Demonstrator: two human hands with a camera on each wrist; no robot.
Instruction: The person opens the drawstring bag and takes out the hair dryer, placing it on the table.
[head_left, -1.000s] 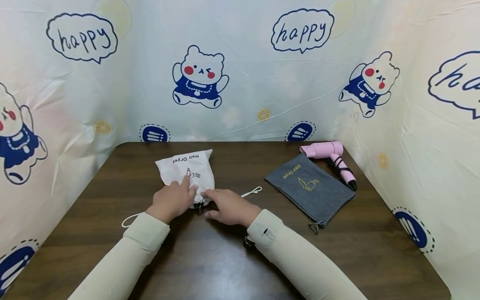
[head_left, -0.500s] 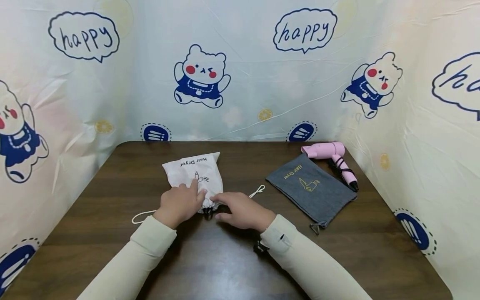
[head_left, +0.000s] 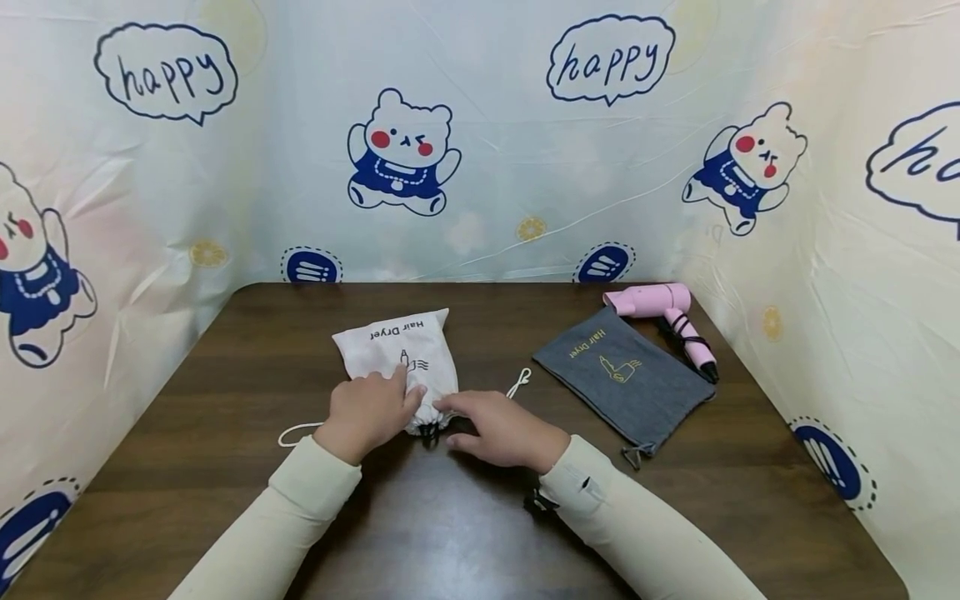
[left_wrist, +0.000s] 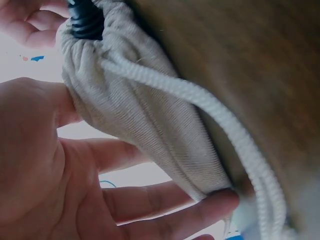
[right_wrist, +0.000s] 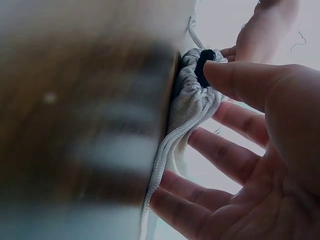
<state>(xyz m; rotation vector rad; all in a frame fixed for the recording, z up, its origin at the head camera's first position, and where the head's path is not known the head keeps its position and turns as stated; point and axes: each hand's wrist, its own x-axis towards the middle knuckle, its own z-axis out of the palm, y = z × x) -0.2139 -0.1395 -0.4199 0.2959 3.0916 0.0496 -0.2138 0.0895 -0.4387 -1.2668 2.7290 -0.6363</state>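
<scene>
Straight-fingered left hand (head_left: 367, 414) and right hand (head_left: 508, 429) on white bag (head_left: 396, 348) — black ribbed end (left_wrist: 86, 21) in its mouth (left_wrist: 82, 48).

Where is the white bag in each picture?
Head: the white bag lies slightly left of centre.
Left wrist: the white bag slants down rightward from top left.
Right wrist: the white bag is just right of centre.
Shared landmark: the black piece at its gathered mouth.

White black-printed pouch (head_left: 429, 350), grey gold-printed pouch (head_left: 637, 398), pink dryer (head_left: 654, 300)
</scene>
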